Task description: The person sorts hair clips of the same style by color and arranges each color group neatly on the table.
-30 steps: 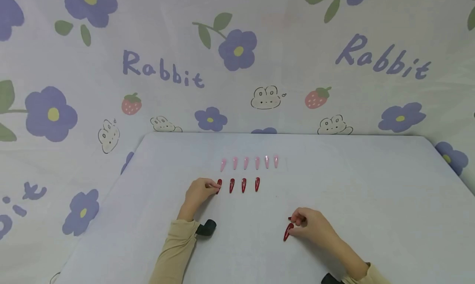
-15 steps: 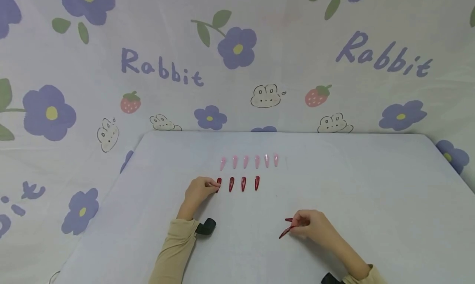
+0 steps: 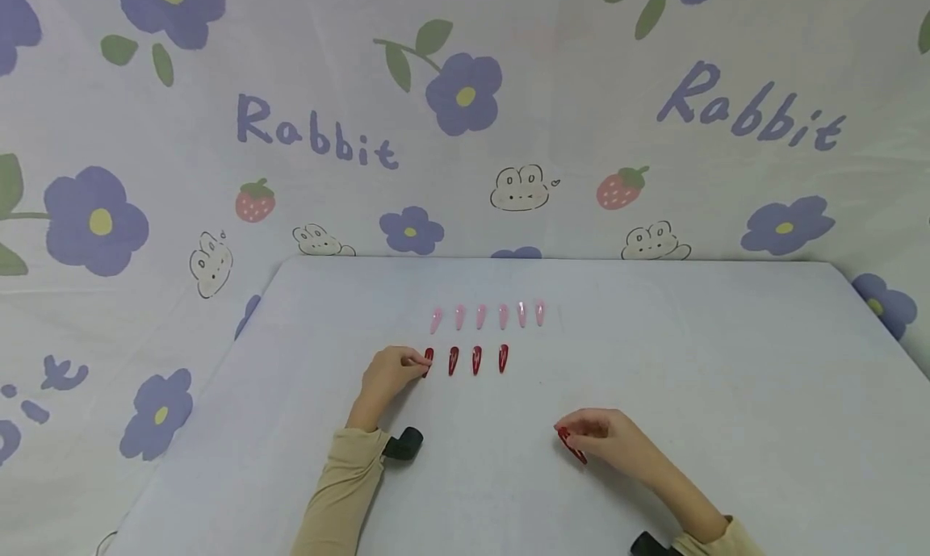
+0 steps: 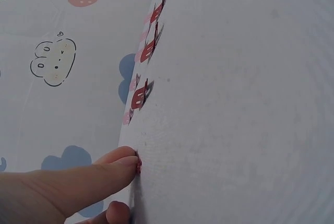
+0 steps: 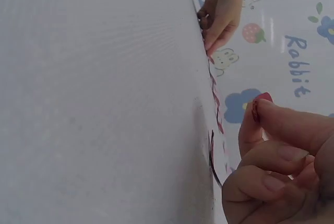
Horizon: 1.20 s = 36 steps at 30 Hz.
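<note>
A row of red snap hair clips lies on the white table. My left hand pinches the leftmost clip of that row between thumb and index fingertip; the left wrist view shows only a sliver of this clip. To the right and nearer, my right hand pinches a red hair clip between thumb and index finger, its other fingers curled. A second dark red clip stands out below those curled fingers, near the tabletop. Whether the fingers hold this one too, I cannot tell.
Behind the red row runs a row of several pink hair clips. The white table has its far edge against a white cloth printed with flowers and rabbits. A black wrist camera sits at the left sleeve.
The red clip under my right fingertips has swung round, its lower end going from pointing left to pointing right. The second clip no longer sticks out separately. My left hand has stayed put.
</note>
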Available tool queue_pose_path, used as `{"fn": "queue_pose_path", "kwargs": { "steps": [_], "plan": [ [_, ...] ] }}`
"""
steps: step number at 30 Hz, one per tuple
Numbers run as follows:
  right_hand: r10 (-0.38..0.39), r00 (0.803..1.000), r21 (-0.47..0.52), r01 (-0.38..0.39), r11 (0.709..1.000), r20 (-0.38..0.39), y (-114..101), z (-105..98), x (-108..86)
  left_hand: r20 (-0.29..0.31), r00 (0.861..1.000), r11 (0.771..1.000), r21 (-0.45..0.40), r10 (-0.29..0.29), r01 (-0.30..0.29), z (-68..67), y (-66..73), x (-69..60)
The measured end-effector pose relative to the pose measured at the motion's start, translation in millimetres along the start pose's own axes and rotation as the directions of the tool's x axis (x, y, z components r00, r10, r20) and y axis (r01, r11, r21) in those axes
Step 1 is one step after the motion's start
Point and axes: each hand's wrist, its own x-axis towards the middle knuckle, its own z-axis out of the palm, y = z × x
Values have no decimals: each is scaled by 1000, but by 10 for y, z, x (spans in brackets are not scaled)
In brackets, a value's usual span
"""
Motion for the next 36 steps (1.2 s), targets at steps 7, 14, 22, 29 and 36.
{"fn": "queue_pose_path", "kwargs": {
  "steps": [7,14,22,29,36],
  "plan": [
    [-54,998,-78,51,996,-34,-32,-7,52,2,1000,1000,-15,3,-3,1,-16,14],
    [-47,999,-175,44,984,-14,-79,-43,165,-1,1000,1000,-20,7,-7,3,-8,6],
    [16,1000,-206,-15,978,2,-164,-211,584,-3,1000,1000,-16,4,-4,-15,18,-7],
    [96,994,-186,-103,977,-45,-172,-227,1013,-4,1000,1000,-9,2,-2,-17,22,2],
    [67,989,-312,-105,944,-128,-118,-187,1251,-3,1000,1000,-3,-8,8,-7,22,11]
  ]
}}
